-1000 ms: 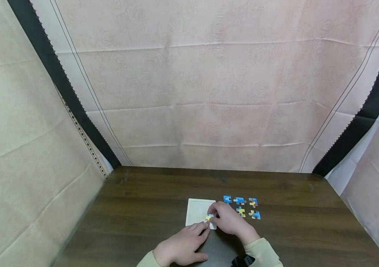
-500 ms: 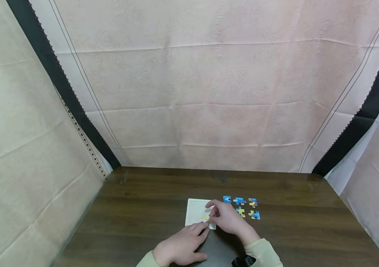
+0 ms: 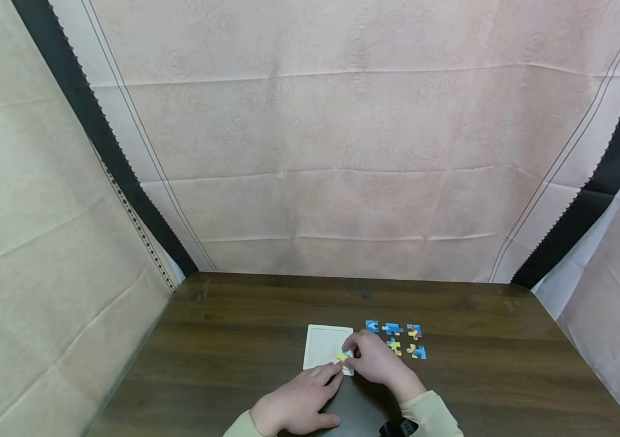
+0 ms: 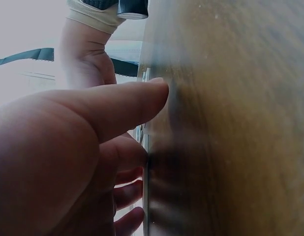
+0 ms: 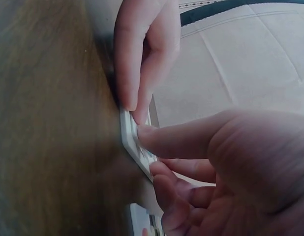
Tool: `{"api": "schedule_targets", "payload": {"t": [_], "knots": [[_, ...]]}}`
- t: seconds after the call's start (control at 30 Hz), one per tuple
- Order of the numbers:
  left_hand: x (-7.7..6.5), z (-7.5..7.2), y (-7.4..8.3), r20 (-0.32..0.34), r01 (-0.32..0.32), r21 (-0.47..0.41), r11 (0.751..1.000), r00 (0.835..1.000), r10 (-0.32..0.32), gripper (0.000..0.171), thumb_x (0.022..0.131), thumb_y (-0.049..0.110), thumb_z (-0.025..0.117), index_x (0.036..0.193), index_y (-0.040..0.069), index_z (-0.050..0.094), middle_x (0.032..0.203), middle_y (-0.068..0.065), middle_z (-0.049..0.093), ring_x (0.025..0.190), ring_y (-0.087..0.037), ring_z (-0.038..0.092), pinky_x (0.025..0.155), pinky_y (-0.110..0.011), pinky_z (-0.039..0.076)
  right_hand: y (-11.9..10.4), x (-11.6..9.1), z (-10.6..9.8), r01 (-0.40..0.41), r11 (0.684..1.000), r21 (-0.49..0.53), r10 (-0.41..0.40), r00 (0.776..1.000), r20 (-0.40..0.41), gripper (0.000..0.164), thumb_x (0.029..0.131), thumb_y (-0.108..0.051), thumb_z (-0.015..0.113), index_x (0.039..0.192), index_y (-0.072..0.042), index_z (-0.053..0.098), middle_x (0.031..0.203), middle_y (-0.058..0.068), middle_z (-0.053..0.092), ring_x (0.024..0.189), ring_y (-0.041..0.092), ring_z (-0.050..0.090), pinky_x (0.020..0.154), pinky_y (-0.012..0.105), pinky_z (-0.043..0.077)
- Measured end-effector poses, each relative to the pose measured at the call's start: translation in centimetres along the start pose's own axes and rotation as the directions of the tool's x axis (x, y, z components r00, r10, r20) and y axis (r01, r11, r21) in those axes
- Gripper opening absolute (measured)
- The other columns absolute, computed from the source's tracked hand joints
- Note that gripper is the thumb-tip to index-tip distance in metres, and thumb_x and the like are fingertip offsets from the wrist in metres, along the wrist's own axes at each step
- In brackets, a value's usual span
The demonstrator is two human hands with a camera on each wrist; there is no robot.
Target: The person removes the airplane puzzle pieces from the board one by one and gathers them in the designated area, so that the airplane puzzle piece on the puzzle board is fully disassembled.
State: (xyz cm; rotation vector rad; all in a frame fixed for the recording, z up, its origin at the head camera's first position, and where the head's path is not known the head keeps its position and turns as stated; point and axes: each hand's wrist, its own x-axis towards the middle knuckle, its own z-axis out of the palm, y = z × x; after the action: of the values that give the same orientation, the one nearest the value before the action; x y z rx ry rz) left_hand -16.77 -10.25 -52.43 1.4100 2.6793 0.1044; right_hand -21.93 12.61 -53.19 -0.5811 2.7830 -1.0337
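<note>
A white square puzzle tray (image 3: 320,347) lies flat on the table in the head view. Near its lower right corner is a yellow and blue jigsaw piece (image 3: 342,357), pinched between the thumb and fingers of my right hand (image 3: 379,360). My left hand (image 3: 301,397) rests at the tray's front edge, fingers extended and thumb spread, fingertips right beside the piece. In the right wrist view, my right thumb (image 5: 174,140) lies over the tray's rim (image 5: 126,130) and hides most of the piece. The left wrist view shows my left thumb (image 4: 127,101) held out above the tabletop.
Several loose blue, yellow and red jigsaw pieces (image 3: 392,329) lie in two rows right of the tray. The brown wooden table (image 3: 233,328) reaches back to a pale fabric wall (image 3: 353,152). A black device (image 3: 397,426) sits at my right wrist.
My right forefinger lifted away from the jigsaw piece half a second ago and is now back down at it. The piece has shifted very slightly. My left hand has stayed in place.
</note>
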Motion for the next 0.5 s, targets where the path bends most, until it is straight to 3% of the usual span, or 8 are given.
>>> {"api": "schedule_targets", "payload": {"t": [0.23, 0.5], "knots": [[0.0, -0.08, -0.08, 0.018, 0.006, -0.02, 1.0, 1.0, -0.006, 0.075, 0.105, 0.055, 0.062, 0.16, 0.006, 0.049, 0.171, -0.007, 0.035, 0.154, -0.025, 0.037, 0.119, -0.038, 0.04, 0.17, 0.01, -0.16, -0.026, 0.995, 0.1, 0.024, 0.999, 0.021, 0.02, 0.092, -0.011, 0.084, 0.102, -0.008, 0.067, 0.085, -0.004, 0.063, 0.076, 0.015, 0.057, 0.07, 0.035, 0.051], [0.05, 0.06, -0.04, 0.02, 0.012, -0.009, 1.0, 1.0, -0.012, 0.075, 0.105, 0.055, 0.062, 0.161, 0.006, 0.049, 0.17, -0.007, 0.036, 0.155, -0.024, 0.037, 0.119, -0.038, 0.039, 0.18, -0.09, -0.38, -0.054, 0.991, 0.122, 0.054, 0.999, -0.001, 0.016, 0.096, -0.006, 0.078, 0.104, -0.01, 0.065, 0.087, -0.003, 0.062, 0.076, 0.016, 0.057, 0.07, 0.035, 0.05]]}}
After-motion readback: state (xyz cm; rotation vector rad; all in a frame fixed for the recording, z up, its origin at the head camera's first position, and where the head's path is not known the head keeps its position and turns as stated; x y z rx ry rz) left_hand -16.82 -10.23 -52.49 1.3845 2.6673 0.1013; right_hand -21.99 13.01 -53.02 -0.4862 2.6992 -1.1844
